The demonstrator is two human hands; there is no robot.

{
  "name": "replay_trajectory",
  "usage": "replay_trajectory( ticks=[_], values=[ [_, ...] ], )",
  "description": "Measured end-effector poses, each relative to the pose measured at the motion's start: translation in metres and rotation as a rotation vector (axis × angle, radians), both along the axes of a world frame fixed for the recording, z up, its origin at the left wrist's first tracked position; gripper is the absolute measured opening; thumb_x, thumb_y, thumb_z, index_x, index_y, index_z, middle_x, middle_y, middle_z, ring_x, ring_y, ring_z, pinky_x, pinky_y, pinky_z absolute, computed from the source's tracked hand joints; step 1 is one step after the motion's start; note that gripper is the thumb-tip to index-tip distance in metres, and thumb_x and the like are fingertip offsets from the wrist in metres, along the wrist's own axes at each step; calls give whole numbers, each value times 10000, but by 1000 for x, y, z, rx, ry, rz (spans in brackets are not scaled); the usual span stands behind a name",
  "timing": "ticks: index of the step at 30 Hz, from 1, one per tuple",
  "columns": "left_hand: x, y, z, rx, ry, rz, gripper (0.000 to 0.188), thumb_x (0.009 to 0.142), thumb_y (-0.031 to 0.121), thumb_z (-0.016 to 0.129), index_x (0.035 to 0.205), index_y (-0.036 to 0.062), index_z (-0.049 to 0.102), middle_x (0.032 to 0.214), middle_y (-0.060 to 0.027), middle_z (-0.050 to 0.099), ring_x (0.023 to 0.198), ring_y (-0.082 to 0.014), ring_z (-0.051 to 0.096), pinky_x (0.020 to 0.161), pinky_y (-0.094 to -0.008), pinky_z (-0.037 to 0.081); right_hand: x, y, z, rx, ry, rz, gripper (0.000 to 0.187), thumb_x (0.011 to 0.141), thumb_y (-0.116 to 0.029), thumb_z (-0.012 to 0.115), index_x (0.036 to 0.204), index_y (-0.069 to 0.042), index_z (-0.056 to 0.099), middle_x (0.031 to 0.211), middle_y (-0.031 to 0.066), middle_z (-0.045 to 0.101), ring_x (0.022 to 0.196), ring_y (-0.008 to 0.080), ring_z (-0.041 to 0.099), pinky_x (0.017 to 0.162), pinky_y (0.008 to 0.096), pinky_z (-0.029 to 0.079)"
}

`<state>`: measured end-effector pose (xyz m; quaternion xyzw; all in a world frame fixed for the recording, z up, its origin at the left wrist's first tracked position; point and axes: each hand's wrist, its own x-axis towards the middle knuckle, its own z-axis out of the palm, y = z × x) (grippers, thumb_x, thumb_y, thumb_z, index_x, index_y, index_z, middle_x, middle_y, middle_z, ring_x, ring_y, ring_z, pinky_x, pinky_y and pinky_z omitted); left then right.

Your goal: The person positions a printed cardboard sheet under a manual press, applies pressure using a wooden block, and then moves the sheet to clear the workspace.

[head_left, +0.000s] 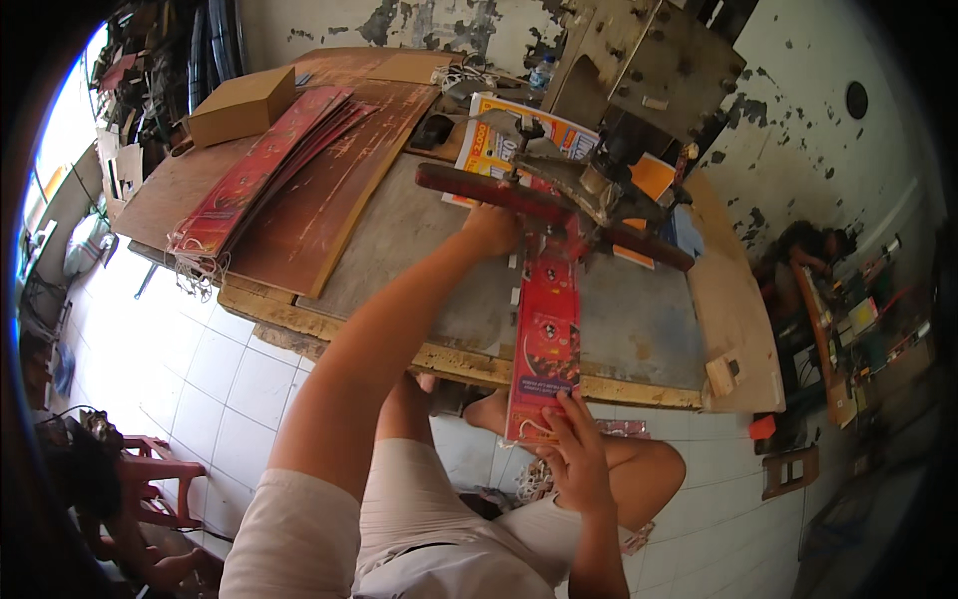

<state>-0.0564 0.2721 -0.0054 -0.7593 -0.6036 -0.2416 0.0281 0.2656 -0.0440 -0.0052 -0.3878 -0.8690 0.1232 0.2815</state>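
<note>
A long red printed strip (549, 309) lies lengthwise on the metal-topped table, and its near end juts over the front edge. My right hand (577, 454) grips that near end at its right corner, where white string shows. At the strip's far part my left hand (491, 232) reaches in beside a press-like machine (609, 185), just below its worn red bar (489, 190). The bar and the back of the hand hide most of the left fingers. The strip's far end disappears beneath the machine.
A stack of similar red strips (264, 170) with white strings lies at the left, next to a cardboard box (242, 105). Printed orange sheets (484, 150) sit behind the machine. A small wooden block (724, 376) rests at the right. Another person (813, 245) is at a far-right bench.
</note>
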Motion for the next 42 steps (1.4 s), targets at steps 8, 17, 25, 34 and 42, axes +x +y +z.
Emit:
replay_trajectory(
  ticks=[8,17,25,34,42],
  values=[
    [-1,76,-22,164,159,-96,511,1068,350,587,1452,20,660,1423,-264,672,1348,-380,634,1161,-517,485,6,3,-7,-24,7,18,618,873,-118,885,1471,-113,728,1634,133,607,1538,441,526,1215,546,506],
    [-14,99,-35,196,195,-105,521,1062,312,580,1483,10,633,1436,-279,653,1361,-392,616,1173,-529,470,4,18,5,20,-90,-25,591,912,-132,831,1491,-127,715,1639,109,619,1557,363,535,1241,580,419],
    [-21,123,-38,229,207,-89,533,1057,278,573,1512,1,609,1449,-292,635,1373,-403,599,1183,-539,456,-10,31,12,-15,-145,-84,476,1006,-176,729,1479,-120,720,1657,88,614,1587,312,518,1306,581,301],
    [-17,142,-43,261,219,-79,552,1052,240,567,1544,-9,582,1462,-306,616,1386,-416,581,1195,-550,440,-13,46,15,-18,-166,-87,513,1028,-191,707,1538,-139,679,1673,75,598,1597,319,503,1324,581,283],
    [-38,114,-74,325,266,-161,571,1047,206,560,1572,-18,558,1475,-319,598,1398,-427,565,1206,-560,426,-16,67,14,-5,-199,-47,559,1031,-145,695,1586,-121,633,1709,87,548,1601,326,482,1307,581,316]
  ],
)
